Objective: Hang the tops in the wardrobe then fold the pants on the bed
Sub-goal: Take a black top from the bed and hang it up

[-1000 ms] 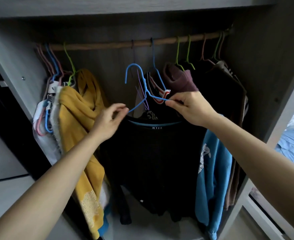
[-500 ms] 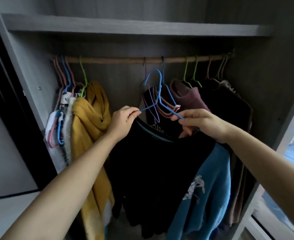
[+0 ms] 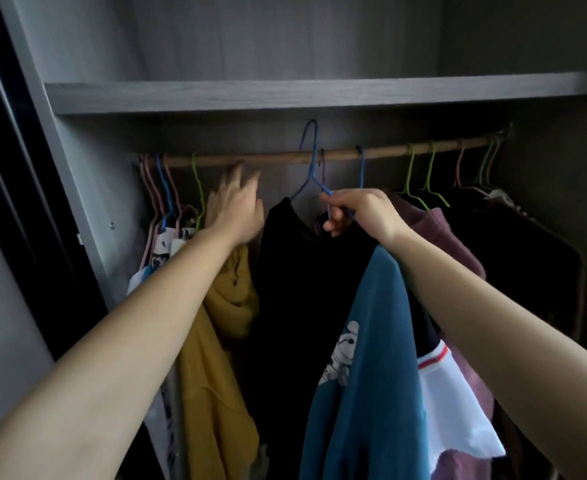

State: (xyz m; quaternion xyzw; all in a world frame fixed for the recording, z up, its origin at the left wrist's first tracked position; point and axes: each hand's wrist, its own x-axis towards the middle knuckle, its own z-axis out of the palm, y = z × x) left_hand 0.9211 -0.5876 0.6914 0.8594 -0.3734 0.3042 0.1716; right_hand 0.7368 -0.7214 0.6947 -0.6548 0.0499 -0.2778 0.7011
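Observation:
A black top (image 3: 299, 289) hangs from a blue wire hanger (image 3: 311, 157) whose hook is raised level with the wooden rail (image 3: 257, 159). My right hand (image 3: 358, 213) grips the hanger's right shoulder wire. A blue sweatshirt (image 3: 371, 375) with a white print is draped under my right forearm. My left hand (image 3: 236, 206), blurred, has its fingers spread and reaches up toward the rail, in front of a mustard garment (image 3: 223, 323). It holds nothing.
Clothes fill the rail: pink, blue and green hangers (image 3: 167, 188) at the left, a maroon top (image 3: 437, 230) and dark garments (image 3: 527, 258) on green hangers at the right. A grey shelf (image 3: 319, 93) runs just above the rail. The wardrobe side panel (image 3: 60, 150) stands left.
My right hand lifted the hanger with the black top up to the rail. My left hand let go of the hanger's left shoulder and moved up and left, fingers spreading.

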